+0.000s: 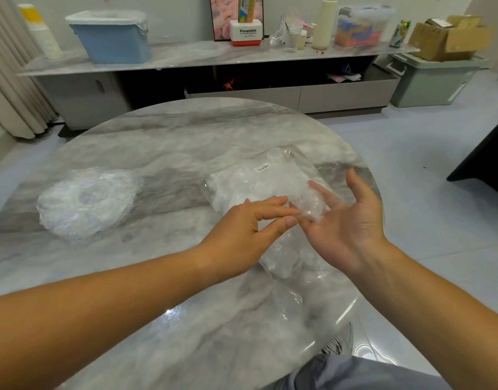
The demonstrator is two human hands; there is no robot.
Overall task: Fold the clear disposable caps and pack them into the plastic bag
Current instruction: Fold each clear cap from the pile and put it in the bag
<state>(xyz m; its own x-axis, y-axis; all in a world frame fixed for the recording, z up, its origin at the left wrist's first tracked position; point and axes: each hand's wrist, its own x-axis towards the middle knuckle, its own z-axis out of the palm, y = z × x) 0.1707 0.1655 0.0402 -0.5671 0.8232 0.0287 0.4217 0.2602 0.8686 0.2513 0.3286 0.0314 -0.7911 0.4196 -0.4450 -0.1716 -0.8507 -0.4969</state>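
Pinching with the left fingers [273,211], bringing thumb and forefinger together on the near edge of a folded cap [311,199]. Holding the left hand [242,229] knuckles up, just above the tabletop. Cradling that cap on the right hand [351,220], palm up, keeping its fingers straight and spread apart, curling round nothing.

Working close to the right rim of the round table [157,136], letting the right hand's outer fingers reach nearly over that rim. Keeping a broad stretch of marble between the hands and the far edge, and another between the plastic bag [250,181] and the stack of caps [87,201] well apart on the left.

Handling thin, crinkled, see-through film against hard, glossy, grey-veined stone. Showing the folded cap as a small, wrinkled, cloudy wad, lying across the right fingers and touching the left fingertips.

Resting the plastic bag flat and slanted on the table, rectangular, clear, puffed with whitish crumpled caps, bearing a small white label [262,167] near its far end and running with its near end under both hands. Leaving the stack of caps as a round, ruffled ring with a hollow middle.
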